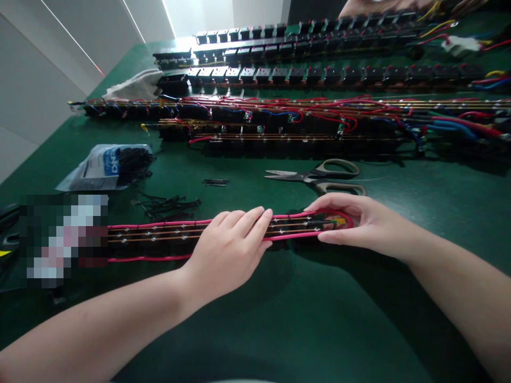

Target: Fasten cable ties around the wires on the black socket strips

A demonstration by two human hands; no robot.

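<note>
The strip (159, 234) lies under the left hand (233, 244), which covers its middle; its fingers are closed over the top, the thumb at the near edge. Left of that hand, a pixelated patch hides the strip's far-left part. The right hand (369, 226) curls round the strip's right end, thumb and fingers gripping the red wire (149, 259) either side of its loop; a yellow bit (339, 219) inside is hard to make out. The long axis runs left to right, slanting slightly away, the looped end pointing into the right palm. Just beyond the right hand lie scissors (307, 176); beyond the left, loose ties (171, 205) and a bag (107, 165); farther off, wired rows (255, 114), cut off at the right.
</note>
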